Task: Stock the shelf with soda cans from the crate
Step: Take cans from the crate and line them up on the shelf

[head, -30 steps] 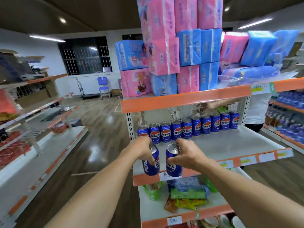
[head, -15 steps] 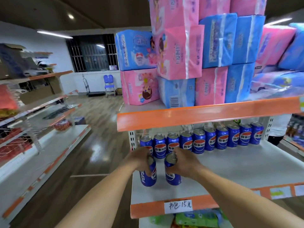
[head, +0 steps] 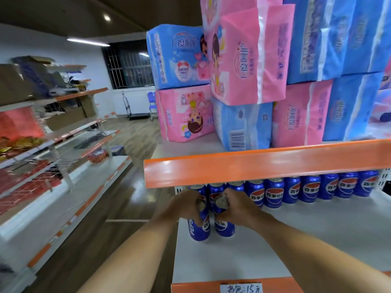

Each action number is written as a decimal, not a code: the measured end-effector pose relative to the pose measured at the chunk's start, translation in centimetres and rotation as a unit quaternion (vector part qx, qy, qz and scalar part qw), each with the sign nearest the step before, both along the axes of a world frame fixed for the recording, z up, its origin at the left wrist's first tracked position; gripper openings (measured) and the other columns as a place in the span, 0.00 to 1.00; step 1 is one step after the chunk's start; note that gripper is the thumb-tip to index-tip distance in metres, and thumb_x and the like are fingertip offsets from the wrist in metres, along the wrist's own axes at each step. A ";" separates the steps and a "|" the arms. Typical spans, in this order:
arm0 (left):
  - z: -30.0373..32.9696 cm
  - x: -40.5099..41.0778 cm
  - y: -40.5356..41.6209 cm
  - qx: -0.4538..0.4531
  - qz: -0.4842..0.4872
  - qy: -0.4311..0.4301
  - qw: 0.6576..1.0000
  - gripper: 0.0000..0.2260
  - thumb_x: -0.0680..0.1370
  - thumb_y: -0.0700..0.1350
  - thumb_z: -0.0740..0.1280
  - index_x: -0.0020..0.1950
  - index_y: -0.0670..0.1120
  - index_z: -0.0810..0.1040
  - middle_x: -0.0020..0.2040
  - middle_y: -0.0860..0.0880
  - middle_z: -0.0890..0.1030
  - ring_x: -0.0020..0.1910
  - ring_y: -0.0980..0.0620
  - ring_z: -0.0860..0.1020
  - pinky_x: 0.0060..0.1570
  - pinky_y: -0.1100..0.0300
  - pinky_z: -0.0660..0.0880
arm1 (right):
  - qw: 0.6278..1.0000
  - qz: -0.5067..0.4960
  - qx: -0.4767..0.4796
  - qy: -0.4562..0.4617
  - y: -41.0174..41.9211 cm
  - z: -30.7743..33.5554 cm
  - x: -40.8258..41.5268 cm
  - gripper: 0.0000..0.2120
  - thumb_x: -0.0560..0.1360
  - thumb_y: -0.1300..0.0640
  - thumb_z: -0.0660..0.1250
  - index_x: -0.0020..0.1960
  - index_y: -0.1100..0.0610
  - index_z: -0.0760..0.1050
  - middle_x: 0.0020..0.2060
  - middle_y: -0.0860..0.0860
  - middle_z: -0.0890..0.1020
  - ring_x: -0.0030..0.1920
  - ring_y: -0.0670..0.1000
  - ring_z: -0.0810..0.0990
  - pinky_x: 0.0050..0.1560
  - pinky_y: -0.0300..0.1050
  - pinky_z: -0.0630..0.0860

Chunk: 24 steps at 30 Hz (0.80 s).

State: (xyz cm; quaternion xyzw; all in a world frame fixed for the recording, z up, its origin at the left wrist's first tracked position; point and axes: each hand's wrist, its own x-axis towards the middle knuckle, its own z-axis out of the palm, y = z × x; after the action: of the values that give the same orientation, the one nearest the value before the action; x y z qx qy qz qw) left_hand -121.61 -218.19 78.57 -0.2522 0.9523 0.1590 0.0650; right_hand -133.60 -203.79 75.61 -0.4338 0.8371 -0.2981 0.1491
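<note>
Hands grip two glossy cylindrical cans.

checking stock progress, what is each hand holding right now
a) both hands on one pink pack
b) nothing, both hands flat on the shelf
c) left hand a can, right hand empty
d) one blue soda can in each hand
d: the left hand grips one blue can and the right hand grips another blue can, both over the white shelf.

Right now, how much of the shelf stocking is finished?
Done: a row of blue cans stands along the shelf back. In hand: the left hand and right hand each grip a can, apparently setting them down. Left: the wide bare front.
</note>
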 end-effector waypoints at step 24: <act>-1.3 1.7 0.5 -0.025 -0.011 0.263 0.964 0.40 0.62 0.56 0.82 0.71 0.53 0.69 0.65 0.53 0.78 0.63 0.50 0.76 0.59 0.56 0.76 | 0.993 -0.012 -0.085 0.075 0.0 -2.1 -1.7 0.51 0.51 0.27 0.73 0.67 0.49 0.65 0.62 0.49 0.71 0.61 0.52 0.73 0.60 0.52 0.77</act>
State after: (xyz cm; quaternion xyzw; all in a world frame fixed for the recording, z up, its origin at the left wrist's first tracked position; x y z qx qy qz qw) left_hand -119.92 -217.65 77.27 -0.1921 0.9425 0.1948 -0.1921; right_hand -135.29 -203.76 73.53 -0.4562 0.8226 -0.3363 0.0449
